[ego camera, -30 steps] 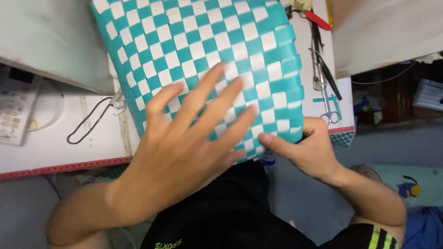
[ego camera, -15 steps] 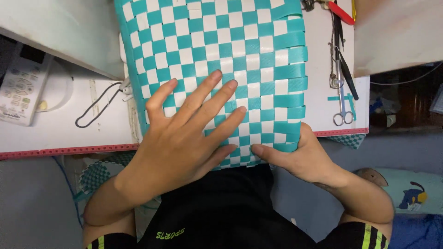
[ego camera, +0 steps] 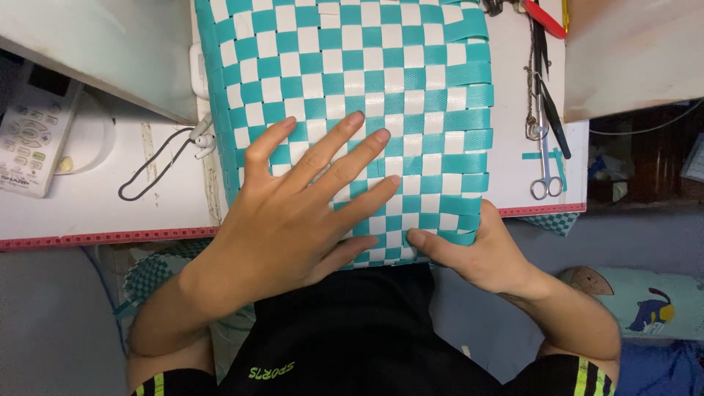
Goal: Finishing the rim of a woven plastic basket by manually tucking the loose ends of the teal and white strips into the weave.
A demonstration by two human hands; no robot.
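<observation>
A teal-and-white woven strap panel (ego camera: pixel 352 73), checkered like the side of a basket, lies on the white table (ego camera: pixel 88 213) and hangs over its near edge. My left hand (ego camera: pixel 293 220) rests flat on the weave's lower left with the fingers spread, holding nothing. At the lower right corner of the weave my right hand (ego camera: pixel 484 257) grips the edge, thumb on top and pointing left along the bottom rows. My lap in black shorts is just below the panel.
A white remote control (ego camera: pixel 29 139) and white earphones with a dark looped cord (ego camera: pixel 158 165) lie left of the weave. To its right are metal forceps (ego camera: pixel 544 169) and a red-handled tool (ego camera: pixel 546 18). Pale boards (ego camera: pixel 631 51) stand at both upper corners.
The woven panel has turned from tilted to square with the table edge and sits lower in view. My left hand stays flat on it; my right hand stays on the lower right corner.
</observation>
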